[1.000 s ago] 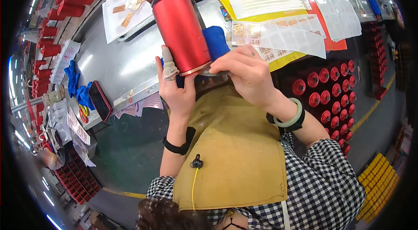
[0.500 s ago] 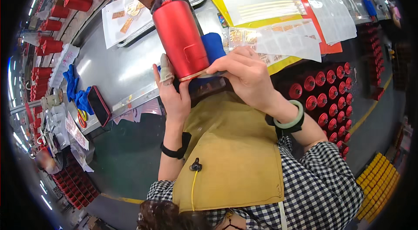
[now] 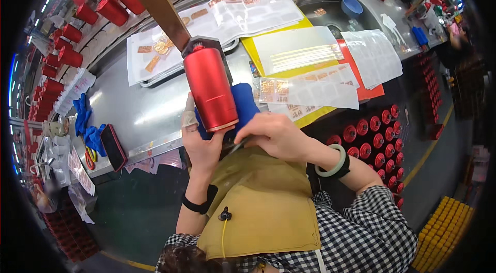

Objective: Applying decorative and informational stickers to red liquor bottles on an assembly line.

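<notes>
A glossy red metal canister (image 3: 209, 87) is mounted lengthwise on a dark holder, its lower end toward me. My left hand (image 3: 201, 146), with pale covers on its fingers, wraps the canister's lower left side, thumb against the bottom rim. A faint line crosses the red wall near that end. My right hand (image 3: 279, 136) is closed in a pinch just right of and below the rim. Between its fingertips shows a thin, flat greyish piece (image 3: 237, 147), whose kind I cannot make out. A blue cloth (image 3: 245, 103) lies behind the canister.
A brown bar (image 3: 155, 2) slants over the metal table (image 3: 116, 102). Sticker sheets (image 3: 315, 84) and yellow and red sheets spread rightward toward a sink with a blue bowl (image 3: 352, 6). A phone (image 3: 113, 148) and scissors (image 3: 91, 158) lie left. Red canisters (image 3: 375, 141) stand in rows at right.
The view has shifted, so the canister appears lower. My right hand has drawn away from the canister's bottom rim, down toward the apron, and the thin piece shows at its fingertips.
</notes>
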`<move>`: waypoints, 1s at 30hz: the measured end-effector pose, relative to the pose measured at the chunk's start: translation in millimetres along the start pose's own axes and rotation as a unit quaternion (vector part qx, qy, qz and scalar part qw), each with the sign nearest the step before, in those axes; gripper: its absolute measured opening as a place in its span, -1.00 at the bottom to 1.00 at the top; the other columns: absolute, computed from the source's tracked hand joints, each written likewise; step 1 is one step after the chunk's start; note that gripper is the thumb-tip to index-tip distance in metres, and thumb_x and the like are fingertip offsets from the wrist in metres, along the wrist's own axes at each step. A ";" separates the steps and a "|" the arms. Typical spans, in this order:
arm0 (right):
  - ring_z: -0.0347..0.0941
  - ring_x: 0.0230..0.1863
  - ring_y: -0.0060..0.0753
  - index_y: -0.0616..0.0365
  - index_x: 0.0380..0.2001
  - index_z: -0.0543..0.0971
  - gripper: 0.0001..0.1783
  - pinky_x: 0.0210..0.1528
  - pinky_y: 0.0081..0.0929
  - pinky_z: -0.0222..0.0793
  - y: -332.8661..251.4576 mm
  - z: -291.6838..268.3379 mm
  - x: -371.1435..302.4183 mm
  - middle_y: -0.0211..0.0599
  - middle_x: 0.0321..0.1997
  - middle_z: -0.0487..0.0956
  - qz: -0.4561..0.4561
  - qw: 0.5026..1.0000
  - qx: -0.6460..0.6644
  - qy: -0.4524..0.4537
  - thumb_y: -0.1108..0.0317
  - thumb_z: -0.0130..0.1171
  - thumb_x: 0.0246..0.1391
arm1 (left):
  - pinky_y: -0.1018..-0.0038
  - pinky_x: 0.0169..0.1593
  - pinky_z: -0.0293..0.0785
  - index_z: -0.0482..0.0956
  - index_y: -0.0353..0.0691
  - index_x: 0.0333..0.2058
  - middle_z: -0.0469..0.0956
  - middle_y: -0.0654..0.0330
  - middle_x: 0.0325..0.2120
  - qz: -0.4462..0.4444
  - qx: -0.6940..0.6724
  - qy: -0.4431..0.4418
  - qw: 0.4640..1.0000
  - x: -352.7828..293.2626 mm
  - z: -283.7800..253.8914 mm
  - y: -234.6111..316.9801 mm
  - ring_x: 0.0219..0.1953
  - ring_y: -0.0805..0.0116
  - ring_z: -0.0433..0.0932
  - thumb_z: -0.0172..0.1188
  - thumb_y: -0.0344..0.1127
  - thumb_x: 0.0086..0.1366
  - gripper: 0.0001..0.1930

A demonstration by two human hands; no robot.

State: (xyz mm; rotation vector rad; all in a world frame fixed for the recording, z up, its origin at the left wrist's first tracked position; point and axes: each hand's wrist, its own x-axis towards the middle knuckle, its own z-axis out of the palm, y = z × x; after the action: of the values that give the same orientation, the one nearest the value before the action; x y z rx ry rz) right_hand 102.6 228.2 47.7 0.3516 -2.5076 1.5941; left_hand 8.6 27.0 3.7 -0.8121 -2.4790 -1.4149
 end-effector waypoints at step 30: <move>0.45 0.33 -0.04 0.06 0.31 0.44 -0.43 0.36 -0.17 0.41 199.2 -183.2 205.1 -0.27 0.48 0.40 0.151 0.809 -0.545 -0.158 0.57 0.04 0.23 | 0.10 0.43 0.25 0.09 -0.18 0.50 0.08 -0.16 0.48 0.045 0.011 0.003 0.999 0.4 22.2 -12.4 0.44 -0.22 0.22 0.69 -0.30 -0.08 0.21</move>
State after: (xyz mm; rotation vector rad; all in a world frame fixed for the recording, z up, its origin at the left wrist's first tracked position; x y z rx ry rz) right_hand -149.4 451.5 3.2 0.0389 -3.3165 -0.1106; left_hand 4.1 40.7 -17.2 -0.9028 -2.4163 -1.3550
